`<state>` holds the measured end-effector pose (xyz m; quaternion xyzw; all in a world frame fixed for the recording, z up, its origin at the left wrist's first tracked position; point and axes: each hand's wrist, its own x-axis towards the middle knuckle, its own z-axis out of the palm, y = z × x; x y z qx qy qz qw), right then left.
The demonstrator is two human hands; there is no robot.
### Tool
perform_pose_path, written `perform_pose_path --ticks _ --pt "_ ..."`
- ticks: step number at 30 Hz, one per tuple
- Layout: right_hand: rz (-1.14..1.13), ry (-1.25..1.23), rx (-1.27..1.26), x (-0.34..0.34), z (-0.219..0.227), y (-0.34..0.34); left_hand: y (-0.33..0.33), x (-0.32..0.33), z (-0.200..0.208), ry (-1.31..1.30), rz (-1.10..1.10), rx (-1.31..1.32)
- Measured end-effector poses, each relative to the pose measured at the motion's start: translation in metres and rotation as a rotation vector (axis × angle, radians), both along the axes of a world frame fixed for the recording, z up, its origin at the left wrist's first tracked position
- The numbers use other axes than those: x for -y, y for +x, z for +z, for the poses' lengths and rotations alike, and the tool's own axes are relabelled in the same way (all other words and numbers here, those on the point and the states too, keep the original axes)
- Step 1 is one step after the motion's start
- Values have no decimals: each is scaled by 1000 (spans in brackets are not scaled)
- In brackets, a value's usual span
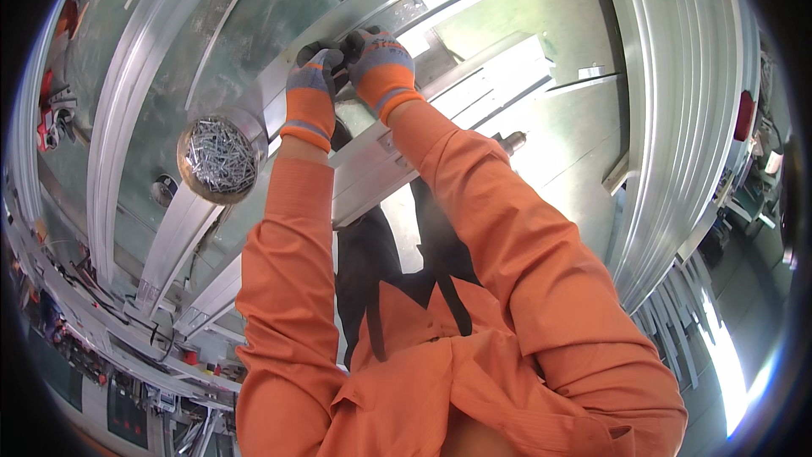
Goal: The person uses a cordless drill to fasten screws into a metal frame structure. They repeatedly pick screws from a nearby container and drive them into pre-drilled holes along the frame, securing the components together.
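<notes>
My left hand (315, 85) and my right hand (377, 59) are close together over a pale metal profile (275, 89), both in grey and orange gloves with dark fingers. The fingers of both hands are curled inward and nearly meet. Whatever they pinch is small or hidden behind the gloves. Left of my left wrist, a round tub holding many silvery screws (222, 156) rests on the profiles. Beside my right forearm, the metal tip of a tool (512, 142) shows; my sleeve covers most of it.
Long silvery profiles (135, 76) run along the left, and a stack of curved-looking ones (677, 101) fills the right. Another profile (372, 171) crosses below my wrists. A small round object (163, 189) lies below the tub. Black cables (127, 309) trail at lower left.
</notes>
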<state>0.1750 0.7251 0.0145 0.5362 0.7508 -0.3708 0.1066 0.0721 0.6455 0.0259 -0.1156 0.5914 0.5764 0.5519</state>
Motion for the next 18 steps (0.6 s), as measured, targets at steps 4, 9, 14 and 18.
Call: perform_pose_path --ticks 4,9,14,18 --pt "58 203 112 -14 8 6 0 -10 -3 -123 -331 -711" --pt "-116 359 -315 -96 17 37 -11 -7 8 -511 -1011 -1410" --pt "93 310 19 -161 -22 40 -15 -3 -11 -531 -990 -1547" --pt "176 368 87 -165 -32 28 -16 1 -9 -616 -1055 -1462"
